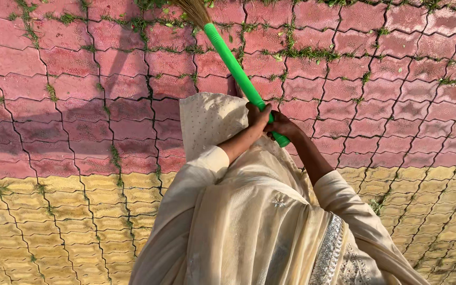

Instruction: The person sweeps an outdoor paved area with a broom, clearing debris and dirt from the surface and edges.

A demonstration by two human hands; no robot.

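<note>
Broom: a long broom with a bright green plastic handle (236,71) and a tuft of straw-coloured bristles (192,10) at the far end, which runs out of the top edge of the view. It slants away from me, up and to the left, over the ground.
Left hand: my left hand (257,117) is wrapped closed round the near end of the green handle, the higher of the two.
Right hand: my right hand (282,126) is closed round the very butt of the handle, touching the left. I judge both sit together at the end so the full length reaches the ground ahead.
Clothing: my loose cream cotton sleeves and a sheer cream scarf with silver embroidered edge (328,248) hang below my arms; a fold of cloth (209,119) drapes under the hands.
Ground: interlocking paving blocks (54,105), red farther out and yellow nearer me, with thin grass (302,53) growing in the joints.
Light: low sun; a long shadow crosses the red blocks on the left.
</note>
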